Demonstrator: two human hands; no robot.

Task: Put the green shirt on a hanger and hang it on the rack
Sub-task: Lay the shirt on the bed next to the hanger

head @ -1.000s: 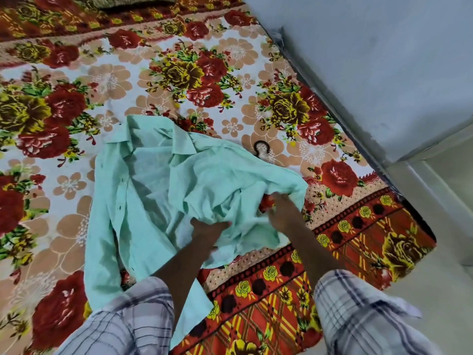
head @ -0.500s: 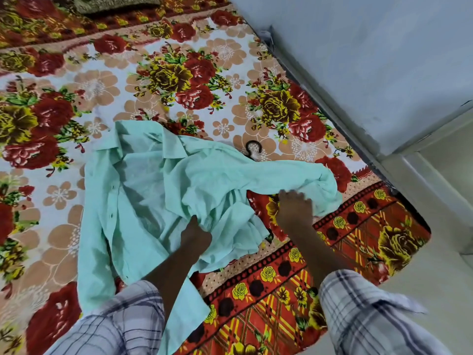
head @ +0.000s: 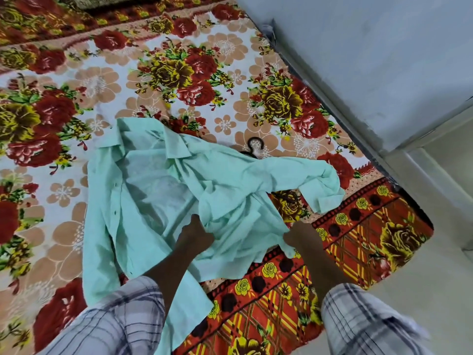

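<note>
On the bed [head: 122, 80], the green shirt [head: 158, 190] lies open, its hanger [head: 249, 143] not yet seated.
The left grip [head: 195, 233] bunches cloth near the shirt's middle and the right grip [head: 298, 235] pinches its hem. Only the hanger's dark hook shows past the sleeve (well apart from the collar), so threading and hanging both seem left to do. No rack is in sight; the crumpled sleeve covers the hanger.

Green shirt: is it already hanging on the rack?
No, the green shirt lies crumpled on the floral bedspread, with the left hand gripping its fabric.
</note>
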